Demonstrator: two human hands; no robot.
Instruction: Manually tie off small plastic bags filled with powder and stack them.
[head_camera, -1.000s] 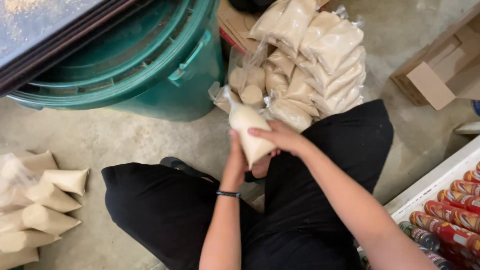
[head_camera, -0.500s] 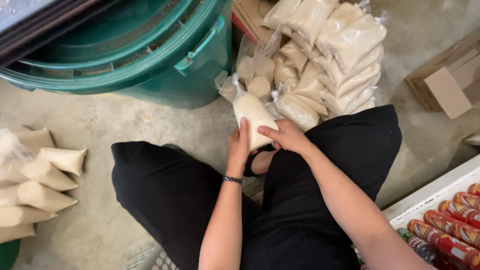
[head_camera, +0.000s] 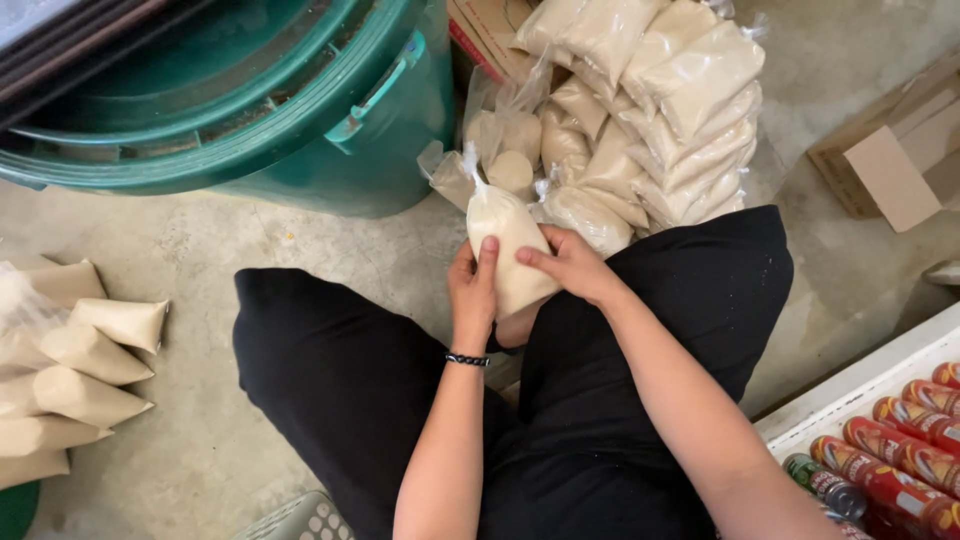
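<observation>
We hold a small clear bag of pale powder (head_camera: 508, 250) upright above our lap, our left hand (head_camera: 474, 293) and right hand (head_camera: 569, 267) both closed around it. Just beyond it lies a pile of filled bags (head_camera: 640, 110), beside a green bin (head_camera: 250, 110) on the concrete floor (head_camera: 180, 250).

We see bare floor (head_camera: 300, 250) open leftward (green bin (head_camera: 330, 140) looms behind it), while stacked bags (head_camera: 650, 110) block ahead.
</observation>
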